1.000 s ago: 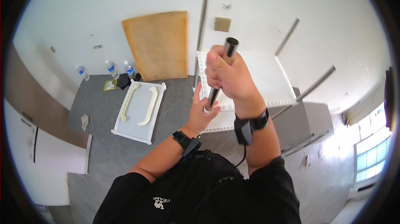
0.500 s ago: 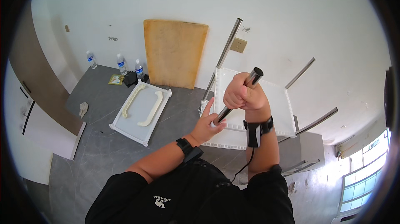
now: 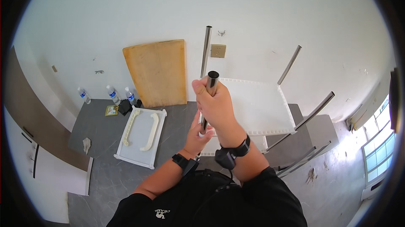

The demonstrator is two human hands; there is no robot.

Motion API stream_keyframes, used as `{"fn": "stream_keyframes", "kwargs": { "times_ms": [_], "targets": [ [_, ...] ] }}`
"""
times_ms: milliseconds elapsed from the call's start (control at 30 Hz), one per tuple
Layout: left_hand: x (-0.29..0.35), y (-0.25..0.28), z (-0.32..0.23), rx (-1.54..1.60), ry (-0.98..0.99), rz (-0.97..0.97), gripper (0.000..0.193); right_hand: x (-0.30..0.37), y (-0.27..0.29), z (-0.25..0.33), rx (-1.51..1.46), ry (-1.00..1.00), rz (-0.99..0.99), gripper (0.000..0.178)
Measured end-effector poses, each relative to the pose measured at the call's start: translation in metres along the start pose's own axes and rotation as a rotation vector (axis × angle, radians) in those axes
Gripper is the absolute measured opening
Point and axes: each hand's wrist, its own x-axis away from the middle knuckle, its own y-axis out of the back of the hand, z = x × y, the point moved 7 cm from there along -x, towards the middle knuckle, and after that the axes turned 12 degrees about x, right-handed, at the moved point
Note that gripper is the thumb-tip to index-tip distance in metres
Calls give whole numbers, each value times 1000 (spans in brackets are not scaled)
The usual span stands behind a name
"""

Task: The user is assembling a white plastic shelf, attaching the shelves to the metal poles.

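Left hand (image 3: 195, 143) and right hand (image 3: 219, 105) are both closed on one steel tube (image 3: 212, 85), which I have near the middle of my view, at the near left side of a white rack (image 3: 253, 100): the left curls round its lower part by a white collar (image 3: 201, 135), and the right wraps a fist about it higher up, with the hollow top end showing above. Leftmost on the grey tabletop (image 3: 103, 134) I see three clear bottles (image 3: 113, 95) near the wall and a crumpled tissue (image 3: 87, 145), then a white tray (image 3: 141, 128) carrying two cream curved handles (image 3: 151, 134); a wooden board (image 3: 157, 73) leans on the wall behind it. Right of the tube, the rack's upper shelf (image 3: 272, 113) spreads out, with three more steel posts (image 3: 290, 64) at its other corners. I cannot tell whether the tube's lower end is seated, since fingers cover it. I judge the tube light and stiff, its polished metal likely to slip or turn under a loose palm. I would take the firm grip high, where it steers best, and a lighter one low to steady it; the plastic looks likelier to crack than the metal, so I would avoid sideways force.
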Motion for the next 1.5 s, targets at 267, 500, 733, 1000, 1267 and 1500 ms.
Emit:
{"fn": "stream_keyframes", "kwargs": {
  "times_ms": [267,500,733,1000,1267,1500],
  "targets": [
    [7,-24,-1,-36,-107,22,29,4,-1,12,-670,253,1249,37],
    [4,-10,15,-19,-4,71,71,4,-11,1,-609,148,1144,36],
    [5,-21,-6,-36,65,9,30,27,-2,-84,-222,22,1043,22],
    [7,-11,15,-31,103,22,31,37,-9,-83,-157,-13,623,27],
    [3,-20,7,38,49,-63,22,50,8,-75,226,-9,-52,32],
    [16,-14,9,1,73,6,23,28,-3,-80,-193,76,790,26]
  ]
}}
